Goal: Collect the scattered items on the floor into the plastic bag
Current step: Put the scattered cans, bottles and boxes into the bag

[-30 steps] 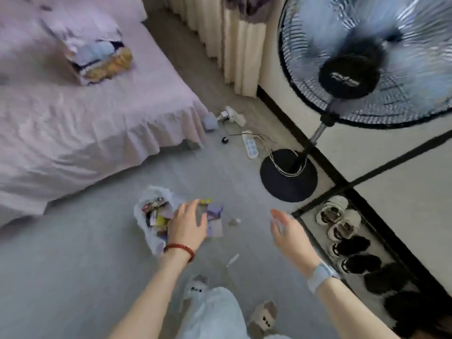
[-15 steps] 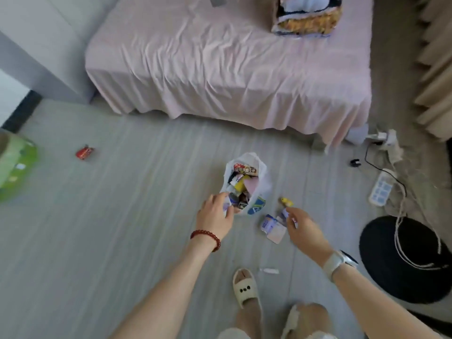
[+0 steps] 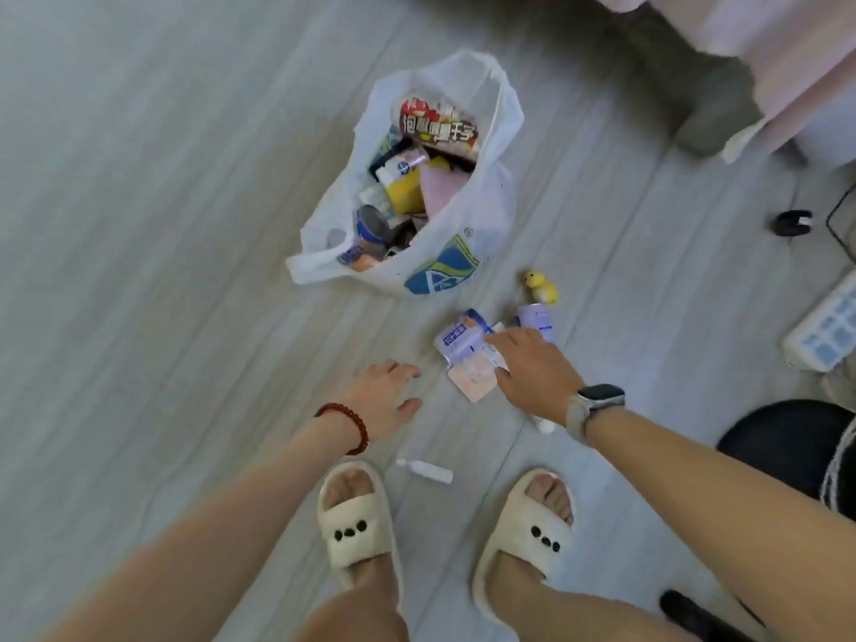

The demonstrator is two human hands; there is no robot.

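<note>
Plastic bag [image 3: 486,224] gapes beside packets [image 3: 463,349] under right hand [image 3: 532,368].

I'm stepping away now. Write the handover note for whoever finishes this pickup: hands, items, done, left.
Left hand: open, holds nothing, hovering low over the floor.
Right hand: open, fingers reaching onto the blue-and-white packets; no grip yet.
Plastic bag: stands open on the floor ahead, already holding many packets and containers.
Still on the floor: the packets, a pale purple bottle beside them, a yellow duck toy near the bag, a small white tube between the slippers.
Left to do: bag all of these.
</note>
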